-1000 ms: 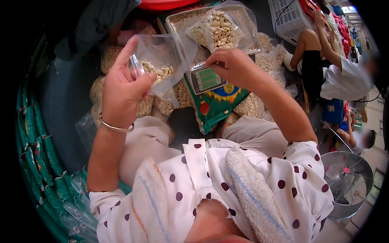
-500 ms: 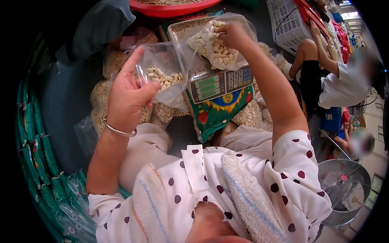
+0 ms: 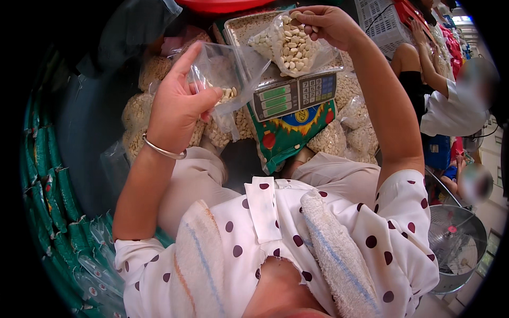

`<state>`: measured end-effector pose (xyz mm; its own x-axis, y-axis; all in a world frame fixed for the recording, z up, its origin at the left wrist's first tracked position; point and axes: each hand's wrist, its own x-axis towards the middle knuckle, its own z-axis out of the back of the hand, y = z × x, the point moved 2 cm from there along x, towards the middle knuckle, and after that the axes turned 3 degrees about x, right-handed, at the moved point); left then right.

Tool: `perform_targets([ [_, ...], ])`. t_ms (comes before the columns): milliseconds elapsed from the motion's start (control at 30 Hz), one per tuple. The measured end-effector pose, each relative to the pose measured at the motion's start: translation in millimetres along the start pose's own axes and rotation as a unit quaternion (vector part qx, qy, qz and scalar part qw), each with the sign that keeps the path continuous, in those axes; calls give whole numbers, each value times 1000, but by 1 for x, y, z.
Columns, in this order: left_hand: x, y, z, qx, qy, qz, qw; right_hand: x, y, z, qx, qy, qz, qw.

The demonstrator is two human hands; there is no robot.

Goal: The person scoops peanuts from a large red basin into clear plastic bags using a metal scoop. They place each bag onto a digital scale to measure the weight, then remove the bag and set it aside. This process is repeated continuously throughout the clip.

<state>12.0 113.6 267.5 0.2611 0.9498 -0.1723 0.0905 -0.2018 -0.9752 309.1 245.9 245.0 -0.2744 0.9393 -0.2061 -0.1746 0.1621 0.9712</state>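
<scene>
My left hand grips a clear plastic bag, thumb on its near side and index finger stretched upward along it. A few pale beans lie low in that bag. On the metal pan of a digital scale stands a fuller, open clear bag of pale beans. Just above its far right rim, my right hand has several beans pinched in its fingers. Part of the bag in my left hand overlaps the left edge of the scale.
Filled clear bags of beans lie around the scale, and a green printed sack is under its front. A red basin is at the far edge. Green packets are stacked at left. A person sits at right, near a fan.
My right hand has lifted out of the bag on the scale and moved right, with beans showing in its fingers. Fewer beans show in the bag held by my left hand.
</scene>
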Motion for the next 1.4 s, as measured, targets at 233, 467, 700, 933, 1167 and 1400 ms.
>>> perform_targets([
  [233, -8, -1, 4, 2, 13, -7, 1000, -26, 66, -66, 46, 140, -82, 986],
  [467, -25, -11, -9, 15, 16, -3, 1000, -46, 96, -122, -137, 256, -24, 957],
  [700, -61, -22, -33, 12, -4, 3, 1000, -81, 98, -153, -260, 266, 40, 927],
  [933, -94, -10, -38, 8, -46, 26, 999, -115, 73, -174, -339, 288, 99, 890],
  [1167, -127, 35, -38, 54, -61, 58, 995, -127, 59, -60, -100, 36, 210, 972],
  [1400, -105, 176, -22, 230, -60, 104, 966, -133, -37, 65, 49, -179, 59, 981],
])
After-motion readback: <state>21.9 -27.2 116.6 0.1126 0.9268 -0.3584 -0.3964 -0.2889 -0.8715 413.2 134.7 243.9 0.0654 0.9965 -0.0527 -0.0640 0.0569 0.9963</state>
